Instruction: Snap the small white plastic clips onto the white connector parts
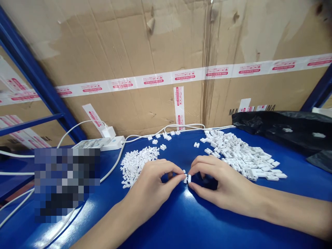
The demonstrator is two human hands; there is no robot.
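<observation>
Between my two hands, just above the blue tabletop, is a small white plastic piece (186, 178) with dark slots. My left hand (158, 181) pinches its left side between thumb and forefinger. From the other side, my right hand (216, 178) grips its right end with thumb and fingertips. To the left, partly behind my left hand, lies a pile of tiny white plastic parts (135, 160). A larger pile of white slotted plastic pieces (238, 152) spreads out beyond my right hand. The exact kind of these parts is too small to tell.
Several loose white pieces (163, 147) lie toward the back. A white power strip (112, 143) with cables stands at the back left, near a blurred-out patch. At the right is a black plastic bag (275, 126). A big taped cardboard box (145, 103) walls off the rear, beside blue rack posts (41, 69).
</observation>
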